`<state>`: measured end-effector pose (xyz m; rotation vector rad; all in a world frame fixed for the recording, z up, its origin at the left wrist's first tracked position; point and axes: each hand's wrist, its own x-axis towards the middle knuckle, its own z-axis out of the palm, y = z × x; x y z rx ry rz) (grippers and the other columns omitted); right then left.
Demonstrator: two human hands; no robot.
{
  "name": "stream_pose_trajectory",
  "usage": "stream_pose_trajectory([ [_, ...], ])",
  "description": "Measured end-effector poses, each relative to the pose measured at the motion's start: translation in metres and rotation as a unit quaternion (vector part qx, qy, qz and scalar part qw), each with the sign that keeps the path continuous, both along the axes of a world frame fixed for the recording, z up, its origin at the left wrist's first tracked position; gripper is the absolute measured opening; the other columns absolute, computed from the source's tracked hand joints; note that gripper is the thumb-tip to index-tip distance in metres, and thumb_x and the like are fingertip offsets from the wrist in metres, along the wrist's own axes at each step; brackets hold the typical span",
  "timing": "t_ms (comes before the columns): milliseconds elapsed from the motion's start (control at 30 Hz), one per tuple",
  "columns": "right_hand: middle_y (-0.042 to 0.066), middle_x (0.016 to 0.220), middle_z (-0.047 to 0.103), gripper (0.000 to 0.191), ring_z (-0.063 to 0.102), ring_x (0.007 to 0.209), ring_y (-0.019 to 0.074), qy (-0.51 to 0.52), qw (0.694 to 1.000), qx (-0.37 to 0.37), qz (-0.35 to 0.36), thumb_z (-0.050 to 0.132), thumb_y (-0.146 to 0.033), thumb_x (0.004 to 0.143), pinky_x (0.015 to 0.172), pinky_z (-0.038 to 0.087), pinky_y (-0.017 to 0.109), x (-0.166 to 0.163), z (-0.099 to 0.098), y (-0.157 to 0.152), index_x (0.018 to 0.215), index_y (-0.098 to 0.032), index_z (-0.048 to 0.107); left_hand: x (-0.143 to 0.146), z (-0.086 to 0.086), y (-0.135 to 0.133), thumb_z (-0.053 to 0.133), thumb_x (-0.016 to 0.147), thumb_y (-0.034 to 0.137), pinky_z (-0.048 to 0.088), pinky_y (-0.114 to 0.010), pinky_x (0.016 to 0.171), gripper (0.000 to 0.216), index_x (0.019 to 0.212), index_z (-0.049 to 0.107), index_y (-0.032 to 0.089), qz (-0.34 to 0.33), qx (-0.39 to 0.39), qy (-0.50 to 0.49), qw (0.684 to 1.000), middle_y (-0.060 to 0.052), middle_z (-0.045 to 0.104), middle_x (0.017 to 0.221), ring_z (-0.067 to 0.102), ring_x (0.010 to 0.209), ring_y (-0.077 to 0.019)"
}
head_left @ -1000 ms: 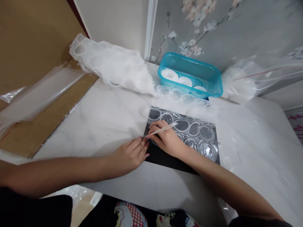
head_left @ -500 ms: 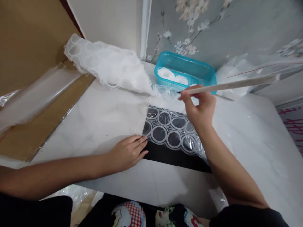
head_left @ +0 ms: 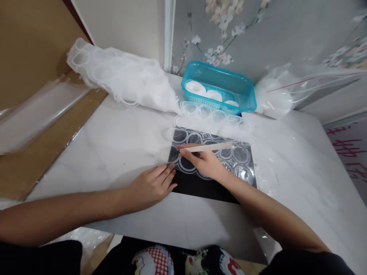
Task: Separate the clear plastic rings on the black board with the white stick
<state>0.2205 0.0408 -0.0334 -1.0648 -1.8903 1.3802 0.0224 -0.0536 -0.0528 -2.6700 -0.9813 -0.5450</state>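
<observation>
A clear film printed with white rings [head_left: 241, 154] lies over a black mat [head_left: 200, 187] on the white table. My left hand [head_left: 151, 185] rests flat on the table with its fingers stretched out, fingertips at the mat's left edge on the film. My right hand [head_left: 203, 162] is closed on a thin pale wooden stick [head_left: 213, 147], its tip pressed on a ring near the mat's left end. The stick lies almost level, pointing right.
A teal basket [head_left: 243, 93] with white rolls stands behind the mat. A heap of white ringed film [head_left: 123, 78] lies back left, a clear zip bag [head_left: 286, 93] back right. Cardboard with plastic wrap [head_left: 43, 126] lies at the left. The white table [head_left: 301, 179] stretches right.
My right hand rose with the stick toward the basket, then came back down onto the ringed film. My left hand stayed at the mat's left edge.
</observation>
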Motion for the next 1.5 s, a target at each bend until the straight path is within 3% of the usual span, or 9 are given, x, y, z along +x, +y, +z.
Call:
stream_pose_trajectory([
  [233,0.005,0.080,0.078,0.015,0.070,0.067,0.0186,-0.023,0.991,0.122,0.050,0.065,-0.026,0.088,0.060,0.052,0.030,-0.003,-0.013,-0.004,0.083,-0.019,0.077,-0.001,-0.003,-0.003,0.051,0.100,0.023,0.055,-0.034,0.092,0.029,0.105,0.069,0.001,0.010,0.010,-0.005,1.000,-0.017,0.075,0.105,0.071,0.099,-0.0240],
  [567,0.004,0.084,0.077,0.011,0.071,0.075,0.0184,-0.003,0.977,0.200,0.079,0.062,-0.021,0.092,0.071,0.057,0.033,-0.003,-0.019,-0.001,0.086,-0.021,0.072,-0.001,-0.002,-0.003,0.049,0.101,0.023,0.054,-0.033,0.090,0.031,0.105,0.069,0.000,0.014,-0.004,-0.023,1.000,-0.016,0.076,0.103,0.071,0.097,-0.0239],
  [833,0.004,0.108,0.077,0.017,0.059,0.124,0.0289,-0.096,0.870,0.451,0.173,0.054,-0.014,0.096,0.112,0.038,0.059,0.001,-0.029,-0.004,0.099,-0.023,0.068,0.001,0.004,0.004,0.042,0.103,0.025,0.055,-0.035,0.089,0.034,0.104,0.069,0.003,0.012,-0.071,-0.069,0.995,-0.013,0.076,0.099,0.070,0.093,-0.0225],
  [900,0.002,0.098,0.077,0.018,0.065,0.113,0.0260,-0.106,0.848,0.504,0.127,0.051,-0.015,0.097,0.112,0.037,0.059,0.002,-0.021,0.014,0.097,-0.025,0.067,-0.001,0.004,0.007,0.044,0.103,0.026,0.056,-0.035,0.088,0.033,0.101,0.069,0.005,0.004,-0.092,-0.084,0.992,-0.013,0.076,0.099,0.069,0.092,-0.0218],
  [967,0.004,0.093,0.074,0.021,0.068,0.101,0.0235,-0.080,0.846,0.527,-0.033,0.047,-0.019,0.100,0.105,0.044,0.055,0.006,-0.005,0.034,0.094,-0.025,0.066,-0.002,0.005,0.008,0.047,0.102,0.025,0.057,-0.033,0.085,0.030,0.096,0.070,0.008,-0.005,-0.100,-0.109,0.989,-0.011,0.076,0.097,0.069,0.089,-0.0200],
  [1033,0.008,0.095,0.071,0.021,0.068,0.096,0.0230,-0.011,0.845,0.481,-0.233,0.045,-0.021,0.101,0.092,0.052,0.049,0.015,0.011,0.042,0.095,-0.023,0.065,-0.004,0.005,0.009,0.051,0.100,0.024,0.058,-0.033,0.082,0.026,0.093,0.070,0.008,-0.014,-0.090,-0.124,0.988,-0.010,0.076,0.094,0.069,0.086,-0.0197],
  [1067,0.008,0.096,0.071,0.018,0.068,0.096,0.0233,0.006,0.854,0.447,-0.265,0.047,-0.022,0.100,0.089,0.054,0.048,0.021,0.016,0.037,0.097,-0.023,0.065,-0.004,0.006,0.008,0.053,0.099,0.023,0.058,-0.033,0.081,0.024,0.093,0.070,0.007,-0.017,-0.082,-0.121,0.989,-0.010,0.075,0.092,0.069,0.085,-0.0203],
  [1233,0.003,0.090,0.076,0.014,0.065,0.106,0.0267,-0.108,0.957,0.267,-0.040,0.057,-0.024,0.096,0.092,0.053,0.047,0.042,-0.004,-0.032,0.096,-0.027,0.070,0.002,0.003,0.005,0.060,0.095,0.021,0.058,-0.039,0.088,0.022,0.110,0.068,0.006,-0.088,-0.034,-0.077,0.993,-0.013,0.073,0.114,0.069,0.099,-0.0256],
  [1500,0.005,0.097,0.077,0.015,0.062,0.114,0.0272,-0.111,0.975,0.192,-0.036,0.059,-0.028,0.095,0.099,0.048,0.047,0.049,-0.028,-0.047,0.096,-0.026,0.074,0.013,-0.007,0.003,0.052,0.100,0.030,0.058,-0.040,0.092,0.033,0.113,0.068,0.004,-0.096,-0.062,-0.040,0.993,-0.016,0.072,0.117,0.069,0.106,-0.0272],
])
